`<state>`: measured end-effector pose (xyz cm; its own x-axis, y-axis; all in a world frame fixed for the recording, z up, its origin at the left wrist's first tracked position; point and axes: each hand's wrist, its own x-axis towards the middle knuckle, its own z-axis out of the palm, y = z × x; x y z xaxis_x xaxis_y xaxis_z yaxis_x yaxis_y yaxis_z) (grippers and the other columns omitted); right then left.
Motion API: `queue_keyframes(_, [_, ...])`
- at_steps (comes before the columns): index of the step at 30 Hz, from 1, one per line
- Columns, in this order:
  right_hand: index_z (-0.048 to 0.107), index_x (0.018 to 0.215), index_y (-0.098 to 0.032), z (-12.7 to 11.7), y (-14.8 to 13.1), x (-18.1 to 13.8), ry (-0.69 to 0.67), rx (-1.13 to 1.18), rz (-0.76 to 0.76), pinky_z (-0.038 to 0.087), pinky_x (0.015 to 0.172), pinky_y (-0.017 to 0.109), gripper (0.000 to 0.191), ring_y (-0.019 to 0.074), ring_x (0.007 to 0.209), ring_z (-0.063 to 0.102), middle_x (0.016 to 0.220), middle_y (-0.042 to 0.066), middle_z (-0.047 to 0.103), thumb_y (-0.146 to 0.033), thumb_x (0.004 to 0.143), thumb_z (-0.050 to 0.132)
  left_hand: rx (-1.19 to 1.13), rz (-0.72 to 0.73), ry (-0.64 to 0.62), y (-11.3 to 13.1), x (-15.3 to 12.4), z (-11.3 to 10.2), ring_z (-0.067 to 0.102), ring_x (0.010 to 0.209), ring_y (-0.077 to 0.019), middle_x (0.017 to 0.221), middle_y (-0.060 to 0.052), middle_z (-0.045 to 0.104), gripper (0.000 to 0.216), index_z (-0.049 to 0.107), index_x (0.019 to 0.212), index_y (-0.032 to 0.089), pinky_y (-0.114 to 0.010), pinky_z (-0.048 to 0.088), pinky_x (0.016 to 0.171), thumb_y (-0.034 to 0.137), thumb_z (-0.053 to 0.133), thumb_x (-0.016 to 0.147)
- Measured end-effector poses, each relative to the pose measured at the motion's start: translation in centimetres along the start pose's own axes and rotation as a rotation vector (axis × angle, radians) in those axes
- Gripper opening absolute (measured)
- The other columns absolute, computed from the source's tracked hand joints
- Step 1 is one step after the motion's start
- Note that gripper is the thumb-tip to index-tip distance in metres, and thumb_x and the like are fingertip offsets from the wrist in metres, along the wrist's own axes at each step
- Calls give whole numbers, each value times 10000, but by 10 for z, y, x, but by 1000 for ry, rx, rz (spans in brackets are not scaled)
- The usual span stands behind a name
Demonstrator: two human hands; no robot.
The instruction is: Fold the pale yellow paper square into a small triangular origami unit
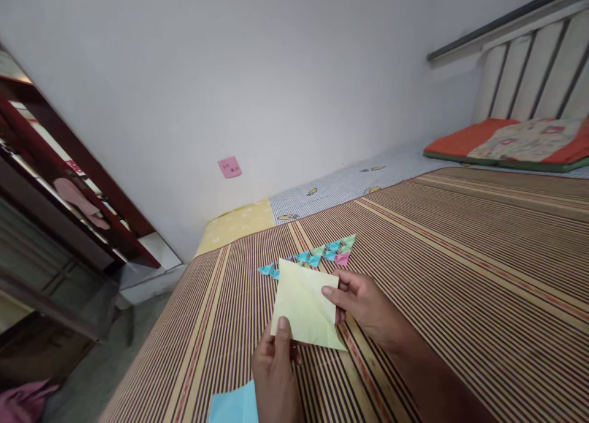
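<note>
Just below mid-frame, the pale yellow paper (306, 306) hangs over the striped mat (460, 257), its lower corner pinched by the left hand (273, 374), its right edge by the right hand (368, 306). A clean crease, I'd judge, wants corners matched before pressing; folded triangles (317, 254) lie just behind, a blue sheet (234, 404) at the bottom edge.

White wall (299, 73) beyond the right hand (368, 306), striped mat (460, 257) under it, dark wooden shelf (55, 190) well to its left.
</note>
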<state>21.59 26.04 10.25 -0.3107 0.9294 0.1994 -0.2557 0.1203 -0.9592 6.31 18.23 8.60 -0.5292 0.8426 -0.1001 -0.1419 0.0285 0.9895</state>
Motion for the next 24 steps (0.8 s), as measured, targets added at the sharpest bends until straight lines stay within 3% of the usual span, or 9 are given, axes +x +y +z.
queue_keyframes(4, [636, 801, -182, -1, 3, 0, -19, 20, 22, 451, 457, 244, 322, 115, 488, 547, 597, -48, 563, -484, 757, 739, -29, 15, 10, 2, 0, -1, 598, 613, -218, 531, -13, 598, 413, 653, 623, 180, -277, 411, 529, 541, 852, 607])
queue_keyframes(7, [633, 784, -173, -6, 7, 1, 7, 20, 12, 469, 481, 248, 315, 121, 522, 561, 608, -50, 549, -468, 762, 743, -50, 49, 42, 1, 3, -6, 633, 657, -238, 576, -28, 646, 385, 710, 706, 164, -296, 461, 570, 520, 840, 634])
queue_keyframes(13, [614, 761, -168, -17, 11, 4, 84, -56, -26, 476, 487, 255, 297, 125, 509, 577, 597, -49, 551, -447, 794, 711, -20, 69, 103, -6, 13, -20, 557, 513, -180, 548, -15, 627, 406, 741, 772, 148, -254, 357, 440, 510, 853, 626])
queue_keyframes(19, [561, 684, -185, -21, 9, 4, 73, -89, -62, 450, 495, 242, 336, 113, 472, 566, 542, -31, 596, -449, 859, 674, -56, 45, 57, -3, 14, -29, 448, 449, -127, 517, 22, 548, 382, 733, 793, 145, -247, 345, 442, 481, 850, 655])
queue_keyframes(24, [602, 722, -176, -29, 11, 6, 189, -81, -100, 445, 515, 237, 367, 103, 506, 568, 618, -23, 613, -507, 867, 671, -56, 1, 92, 2, 16, -37, 535, 531, -159, 598, -11, 614, 379, 722, 813, 141, -263, 394, 492, 473, 837, 673])
